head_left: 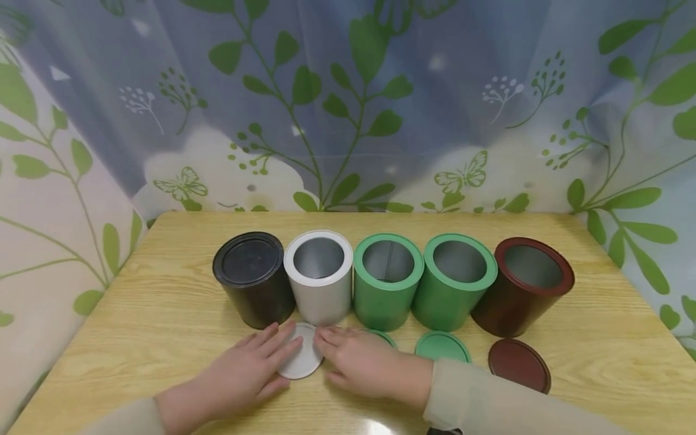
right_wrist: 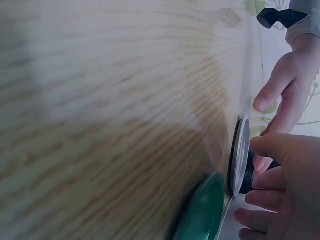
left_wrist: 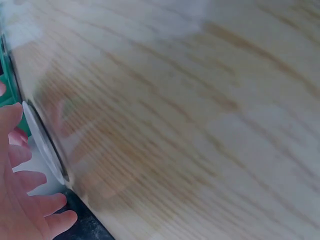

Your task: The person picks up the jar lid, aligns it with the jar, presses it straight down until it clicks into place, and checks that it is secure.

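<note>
A round white lid (head_left: 302, 357) lies flat on the table in front of the white can (head_left: 322, 300). At its left side, my left hand (head_left: 239, 374) has its fingers extended, the fingertips over the lid's edge. My right hand (head_left: 364, 362) reaches in from the right, fingers fairly straight, tips at the lid's right edge. Whether either hand touches the lid is hard to tell. Partly hidden behind the right hand is a green lid (head_left: 385, 338). The right wrist view shows the white lid (right_wrist: 241, 155) between both hands, beside the green lid (right_wrist: 202, 210).
A black can (head_left: 252, 284) with its lid on stands at the row's left end. Two open green cans (head_left: 386, 302) and an open dark red can (head_left: 519, 296) stand to the right. Another green lid (head_left: 443, 347) and a dark red lid (head_left: 519, 365) lie in front.
</note>
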Demonstrator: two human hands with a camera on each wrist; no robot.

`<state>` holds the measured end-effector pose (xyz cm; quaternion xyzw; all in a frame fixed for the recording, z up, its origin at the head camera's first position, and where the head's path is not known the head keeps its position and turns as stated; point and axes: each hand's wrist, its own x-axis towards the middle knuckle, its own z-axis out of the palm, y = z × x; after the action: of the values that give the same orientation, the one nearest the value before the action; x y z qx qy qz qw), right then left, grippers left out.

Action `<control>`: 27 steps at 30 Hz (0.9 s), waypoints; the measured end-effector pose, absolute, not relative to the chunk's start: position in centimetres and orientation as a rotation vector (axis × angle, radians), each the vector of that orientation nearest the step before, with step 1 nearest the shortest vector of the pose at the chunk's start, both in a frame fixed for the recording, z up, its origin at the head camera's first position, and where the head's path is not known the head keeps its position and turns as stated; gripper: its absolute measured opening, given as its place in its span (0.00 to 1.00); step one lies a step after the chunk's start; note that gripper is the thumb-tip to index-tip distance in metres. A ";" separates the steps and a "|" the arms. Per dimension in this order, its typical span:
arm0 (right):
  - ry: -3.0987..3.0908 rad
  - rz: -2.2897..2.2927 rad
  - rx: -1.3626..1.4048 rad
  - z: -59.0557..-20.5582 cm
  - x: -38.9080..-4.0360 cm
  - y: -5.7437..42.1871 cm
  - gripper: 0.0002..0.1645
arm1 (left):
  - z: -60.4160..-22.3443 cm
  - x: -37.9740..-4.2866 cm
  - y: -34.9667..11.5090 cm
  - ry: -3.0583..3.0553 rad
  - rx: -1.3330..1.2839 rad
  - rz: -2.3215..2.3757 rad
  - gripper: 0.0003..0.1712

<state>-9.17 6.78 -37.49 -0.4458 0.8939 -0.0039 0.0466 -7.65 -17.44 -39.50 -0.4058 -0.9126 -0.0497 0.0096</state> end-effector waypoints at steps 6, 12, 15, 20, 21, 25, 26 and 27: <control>2.733 0.032 -1.358 -38.1 -9.4 6.4 0.33 | -40.1 -7.6 -17.2 -2.867 -1.281 -0.110 0.33; 2.729 0.041 -1.345 -38.6 -9.5 6.2 0.34 | -40.1 -7.6 -16.8 -2.900 -1.274 -0.081 0.34; 2.733 0.040 -1.353 -38.7 -9.4 6.0 0.33 | -40.1 -7.6 -16.7 -2.876 -1.283 -0.051 0.34; 2.752 0.086 -1.378 -38.8 -9.4 5.8 0.32 | -40.5 -7.7 -16.4 -2.778 -1.337 0.002 0.30; 2.754 0.099 -1.384 -38.8 -9.4 5.8 0.32 | -40.7 -7.7 -16.4 -2.755 -1.346 0.012 0.29; 2.763 0.129 -1.419 -38.9 -9.4 5.9 0.30 | -41.4 -7.7 -16.0 -2.594 -1.385 0.020 0.27; 2.764 0.126 -1.432 -39.0 -9.3 5.9 0.29 | -41.6 -7.6 -15.8 -2.553 -1.394 0.010 0.26; 2.764 0.122 -1.444 -39.0 -9.3 6.0 0.29 | -41.7 -7.6 -15.7 -2.517 -1.400 0.001 0.26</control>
<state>-9.29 5.99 -38.99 -0.4626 0.8857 0.0391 0.0104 -7.56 -15.71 -41.68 -0.4819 -0.8665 0.0003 0.1303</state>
